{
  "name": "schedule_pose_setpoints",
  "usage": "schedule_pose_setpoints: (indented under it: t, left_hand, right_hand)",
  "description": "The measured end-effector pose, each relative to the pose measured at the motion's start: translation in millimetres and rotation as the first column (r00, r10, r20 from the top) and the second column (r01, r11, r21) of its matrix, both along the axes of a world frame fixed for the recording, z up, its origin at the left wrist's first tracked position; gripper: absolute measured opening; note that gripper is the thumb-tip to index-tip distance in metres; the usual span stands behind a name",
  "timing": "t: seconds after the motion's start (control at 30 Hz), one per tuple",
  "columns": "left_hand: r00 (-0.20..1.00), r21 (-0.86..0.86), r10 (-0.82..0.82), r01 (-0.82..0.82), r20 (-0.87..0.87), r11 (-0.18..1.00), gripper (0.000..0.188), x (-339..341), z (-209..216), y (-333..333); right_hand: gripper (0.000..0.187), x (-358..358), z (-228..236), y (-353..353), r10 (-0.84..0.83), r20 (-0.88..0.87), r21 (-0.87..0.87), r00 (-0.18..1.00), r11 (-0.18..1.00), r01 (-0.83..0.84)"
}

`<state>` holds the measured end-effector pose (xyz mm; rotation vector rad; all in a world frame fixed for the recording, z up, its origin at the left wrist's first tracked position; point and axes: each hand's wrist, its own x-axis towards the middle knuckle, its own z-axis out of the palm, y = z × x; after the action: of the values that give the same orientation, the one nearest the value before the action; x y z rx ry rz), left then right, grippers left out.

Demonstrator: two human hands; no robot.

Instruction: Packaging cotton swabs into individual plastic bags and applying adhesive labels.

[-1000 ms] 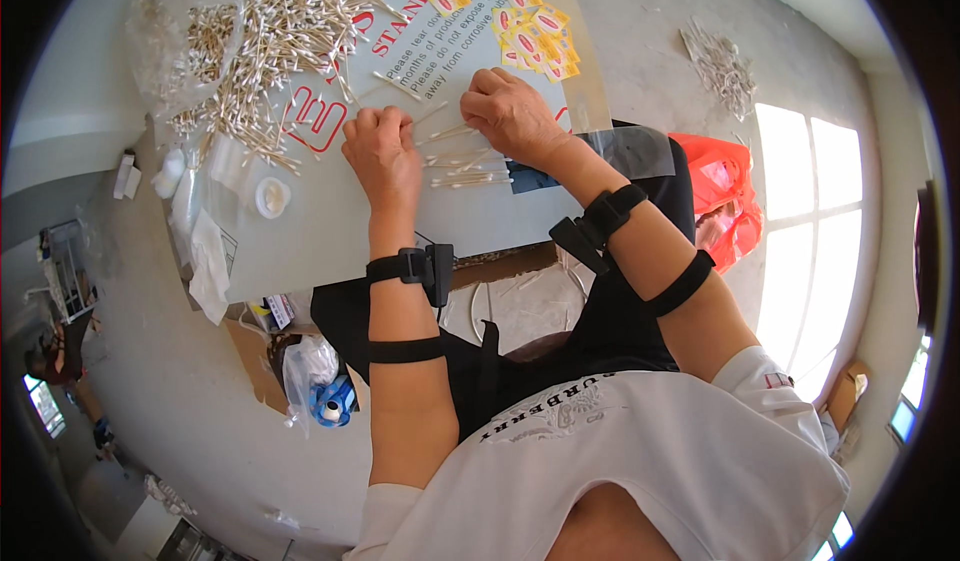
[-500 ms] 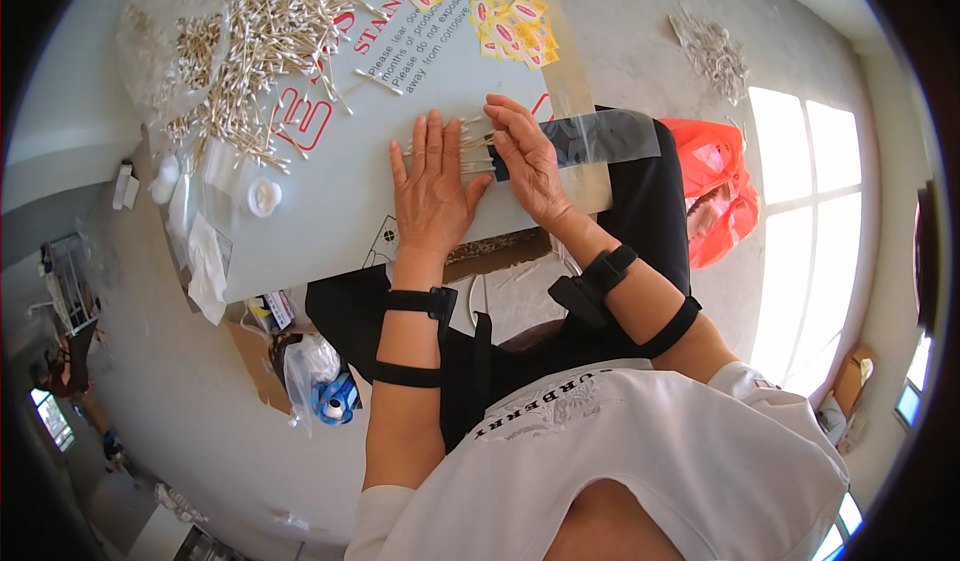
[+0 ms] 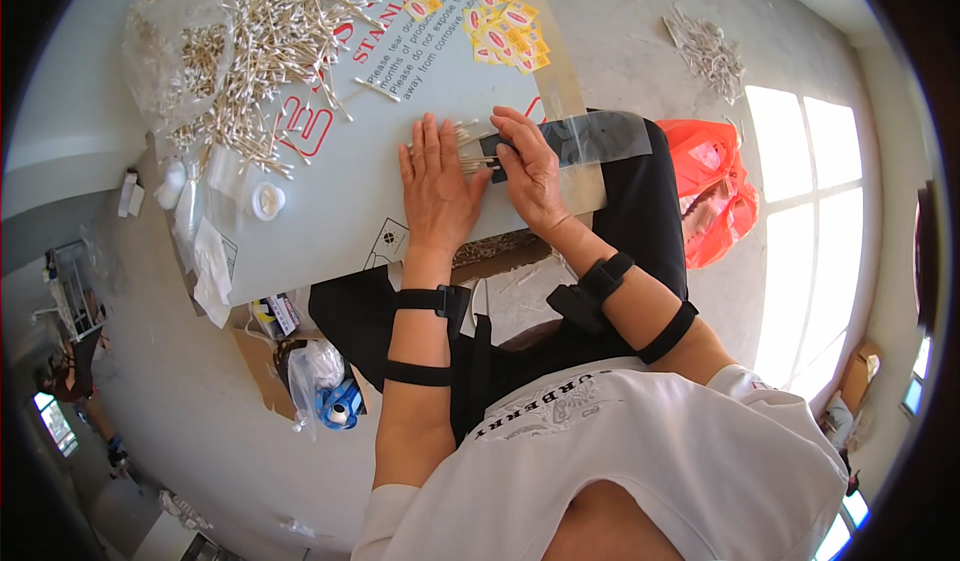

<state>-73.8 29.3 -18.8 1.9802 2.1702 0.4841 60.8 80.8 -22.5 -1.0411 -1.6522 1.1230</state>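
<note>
My left hand (image 3: 440, 186) lies flat on the sheet-covered table, fingers stretched out over a small bunch of cotton swabs (image 3: 478, 164). Some swab tips stick out above its fingers, and others point toward a long plastic sleeve (image 3: 600, 139), dark at its mouth and see-through at its far end. Bent over the sleeve's mouth, my right hand (image 3: 533, 176) has its thumb on the dark part beside the swab ends; the fingers partly hide how the sleeve is gripped. Beyond the table's right edge, the sleeve hangs over my black-trousered leg.
A large heap of loose swabs (image 3: 265, 51) covers the far left, beside a crumpled clear bag (image 3: 165, 46). Yellow-and-white packets (image 3: 505, 36) lie at the far right. A small round white tub (image 3: 267, 201) stands at left. A red plastic bag (image 3: 715, 196) sits right of my leg.
My left hand has shifted slightly right, toward the sleeve. My right thumb has moved down onto the sleeve's mouth, and the swabs' ends now lie closer to it.
</note>
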Motion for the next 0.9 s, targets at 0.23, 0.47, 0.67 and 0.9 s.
schedule_pose_setpoints:
  t: [0.23, 0.47, 0.67, 0.9]
  left_hand:
    - [0.784, 0.298, 0.107, -0.353, 0.612, 0.887, 0.052, -10, -7, 14]
    - [0.687, 0.310, 0.008, -0.339, 0.727, 0.889, 0.049, 4, -11, 19]
    - [0.881, 0.321, 0.017, -0.190, 0.473, 0.928, 0.051, -8, -1, 4]
    - [0.990, 0.286, 0.052, -0.088, 0.129, 0.954, 0.017, -12, 16, 28]
  right_hand:
    - [0.029, -21, -7, 14, -0.066, -0.239, -0.048, 0.969, 0.997, 0.057]
    - [0.031, -34, -11, 12, -0.051, -0.292, -0.117, 0.955, 0.993, 0.017]
    - [0.022, -8, -8, 28, -0.223, -0.428, -0.339, 0.876, 0.938, 0.073]
    - [0.013, 17, 19, -4, -0.041, 0.121, -0.068, 0.992, 0.996, 0.049]
